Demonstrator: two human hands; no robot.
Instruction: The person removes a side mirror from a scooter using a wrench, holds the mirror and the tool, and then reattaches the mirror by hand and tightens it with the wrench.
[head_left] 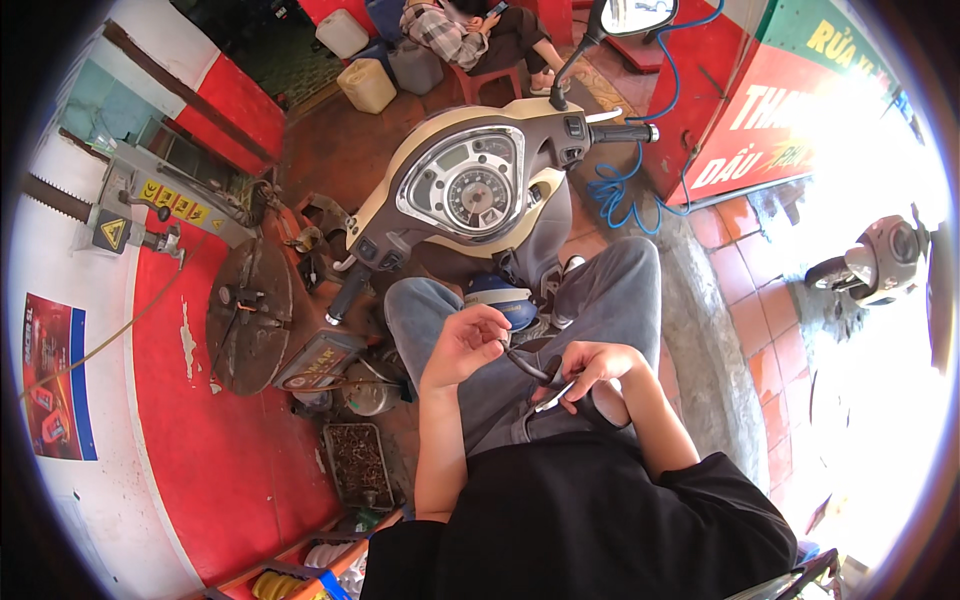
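Note:
My left hand (468,345) is raised over my lap, its thumb and fingers curled together at one end of a dark, curved, hose-like strip (527,366). The strip bends across toward my right hand (600,368). Those fingers are closed on a thin, silvery, flat object (553,397) whose kind I cannot make out. Just beyond my hands, a blue and white helmet (500,300) sits between my knees. In front of me stands a cream and brown scooter (535,235) with a round dial.
A round-topped tyre-changing machine (250,315) stands at left, above a tray of small metal parts (357,466). Blue coiled hose (622,190) lies right of the handlebar. A seated person (455,40) and plastic cans (367,86) are at the back; another scooter (885,262) is outside.

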